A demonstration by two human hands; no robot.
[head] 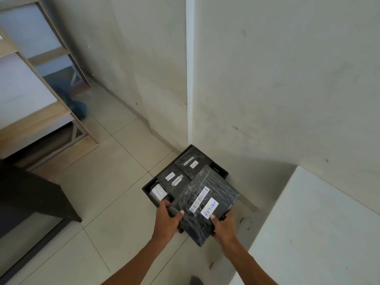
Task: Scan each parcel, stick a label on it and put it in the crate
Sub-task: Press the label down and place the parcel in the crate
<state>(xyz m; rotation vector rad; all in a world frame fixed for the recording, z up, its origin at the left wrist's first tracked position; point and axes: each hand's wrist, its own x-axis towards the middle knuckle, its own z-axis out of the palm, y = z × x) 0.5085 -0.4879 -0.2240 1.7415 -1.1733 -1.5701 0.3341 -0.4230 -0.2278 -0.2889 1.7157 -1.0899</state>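
A flat black wrapped parcel (207, 202) with a barcode strip and a white label reading RETURN is held over a black crate (148, 192) on the floor by the wall corner. My left hand (167, 218) grips its near left edge, thumb on top. My right hand (223, 225) grips the near right edge, thumb beside the label. Inside the crate lie three other black parcels with white labels: one at the back (191, 161), one in the middle (173, 178) and one at the front left (157, 192), partly hidden.
A white table (320, 233) stands at the right. A dark bench or cabinet (30, 196) sits at the left, with wooden shelving (41, 112) behind it. Pale floor tiles (115, 182) lie open to the left of the crate.
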